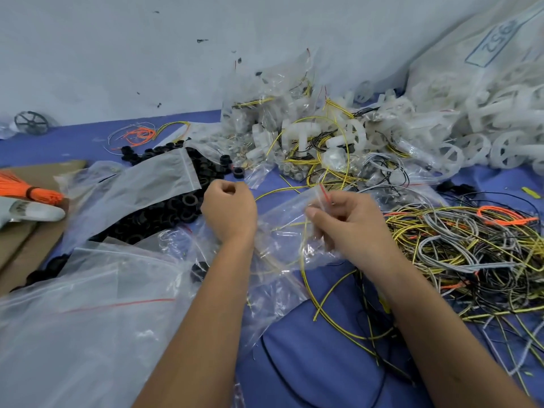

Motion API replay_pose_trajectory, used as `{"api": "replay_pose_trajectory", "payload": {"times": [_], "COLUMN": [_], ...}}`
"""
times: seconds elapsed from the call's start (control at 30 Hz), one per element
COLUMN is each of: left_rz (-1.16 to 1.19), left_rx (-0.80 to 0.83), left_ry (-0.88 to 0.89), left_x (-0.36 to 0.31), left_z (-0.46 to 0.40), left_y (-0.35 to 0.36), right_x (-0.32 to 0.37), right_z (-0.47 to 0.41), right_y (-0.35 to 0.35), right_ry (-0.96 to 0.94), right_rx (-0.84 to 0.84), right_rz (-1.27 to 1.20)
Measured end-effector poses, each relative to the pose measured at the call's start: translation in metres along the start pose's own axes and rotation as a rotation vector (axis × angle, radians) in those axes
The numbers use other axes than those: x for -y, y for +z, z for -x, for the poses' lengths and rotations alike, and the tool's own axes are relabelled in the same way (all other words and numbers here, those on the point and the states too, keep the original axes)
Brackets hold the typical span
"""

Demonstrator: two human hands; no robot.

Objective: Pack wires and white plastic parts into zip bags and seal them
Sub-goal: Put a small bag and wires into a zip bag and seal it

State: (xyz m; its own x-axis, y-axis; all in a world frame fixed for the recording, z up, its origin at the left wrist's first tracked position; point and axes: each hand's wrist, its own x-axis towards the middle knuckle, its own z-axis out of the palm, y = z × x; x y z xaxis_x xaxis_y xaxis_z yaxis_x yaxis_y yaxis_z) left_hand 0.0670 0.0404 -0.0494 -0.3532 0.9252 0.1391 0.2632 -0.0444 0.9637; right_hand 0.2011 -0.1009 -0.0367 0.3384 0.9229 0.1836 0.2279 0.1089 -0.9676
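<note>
While your right hand (350, 228) pinches the mouth of a clear zip bag (282, 231) near its red seal strip, your left hand (229, 212) hovers just beside it with the fingers curled into a loose fist; whether that grip holds an edge of the bag cannot be told from here. The right grip is closed on the bag's plastic, thumb against the fingers. A yellow-and-black wire (306, 260) loops through and under the bag and trails toward you over the blue bench (323, 334).

To your right lies a tangled heap of wires (471, 251), yellow, grey, black and orange, just beside your right wrist. Beyond your hands sits a pile of white plastic parts (309, 136) mixed with more yellow wire, with filled bags (265, 92) leaning against the wall behind it. Farther right, white wheel-shaped parts (477, 142) spill from a large sack (471, 60).

On your left, black rings (164, 207) lie scattered under an empty zip bag (153, 181), and a stack of clear bags (88, 304) covers the near corner. An orange bundle (32, 189) rests on cardboard (17, 240) at the left edge.
</note>
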Motion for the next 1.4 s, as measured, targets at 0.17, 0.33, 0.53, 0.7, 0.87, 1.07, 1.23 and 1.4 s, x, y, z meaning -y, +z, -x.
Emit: {"api": "replay_pose_trajectory", "payload": {"times": [0.17,0.33,0.53,0.7,0.87,1.07,1.23,1.4], "left_rz": [0.149,-0.029,-0.332,-0.523,-0.629,-0.662,-0.821,-0.913], "left_rx": [0.147,0.665,0.758,0.713,0.669,0.596,0.569,0.585], "left_ry": [0.378,0.641,0.663,0.595,0.599,0.596,0.501,0.388], "left_x": [-0.019,-0.008,-0.001,-0.011,-0.012,-0.009,-0.009,-0.01], "left_z": [0.027,0.058,0.058,0.062,0.075,0.074,0.057,0.035], "left_y": [0.011,0.031,0.033,0.032,0.036,0.036,0.03,0.018], "right_x": [-0.009,-0.014,-0.006,0.011,0.014,0.015,0.02,0.018], "right_z": [-0.005,-0.01,-0.009,-0.012,-0.019,-0.049,-0.079,-0.087], "right_y": [-0.008,-0.008,-0.008,-0.041,-0.072,-0.054,-0.04,-0.03], "right_ry": [-0.048,-0.059,-0.102,-0.072,0.015,0.002,-0.034,-0.138], "right_rx": [-0.356,-0.4,-0.394,-0.305,-0.312,-0.345,-0.258,-0.207], "right_rz": [0.164,0.294,0.465,0.624,0.736,0.843,0.996,1.139]}}
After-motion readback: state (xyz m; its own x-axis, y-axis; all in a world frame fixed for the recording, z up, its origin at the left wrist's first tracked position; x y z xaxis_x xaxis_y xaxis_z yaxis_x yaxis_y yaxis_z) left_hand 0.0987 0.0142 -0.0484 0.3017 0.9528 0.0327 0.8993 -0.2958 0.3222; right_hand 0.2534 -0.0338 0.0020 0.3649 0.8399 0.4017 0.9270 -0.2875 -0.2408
